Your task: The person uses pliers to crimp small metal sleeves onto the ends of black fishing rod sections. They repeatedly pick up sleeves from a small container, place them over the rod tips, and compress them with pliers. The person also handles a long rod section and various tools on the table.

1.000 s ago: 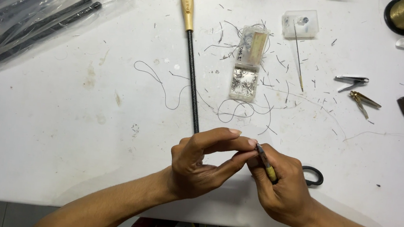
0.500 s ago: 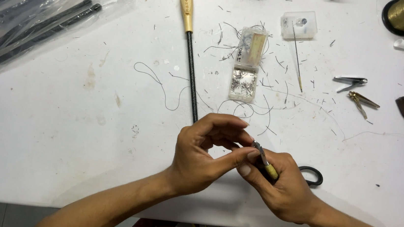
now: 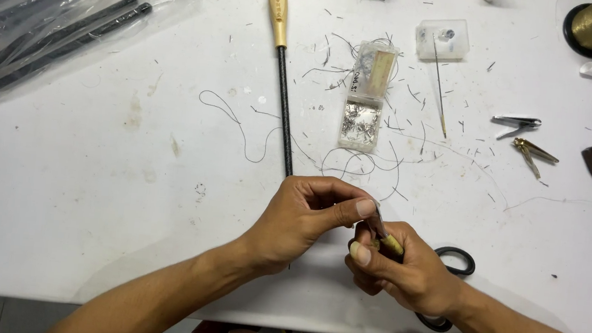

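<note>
Right hand (image 3: 401,274) pinches a thin, stiff yellow-wrapped rod (image 3: 385,236); left hand (image 3: 312,219), just beside, grips its tip; light, probably fragile

A small tan-handled tool (image 3: 388,243) with a thin metal tip was tilted upward. It sat just left of the black-handled scissors (image 3: 454,263).

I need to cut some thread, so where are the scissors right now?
In the head view, the black-handled scissors lie on the white table near its front edge, mostly hidden under the right hand.
</note>
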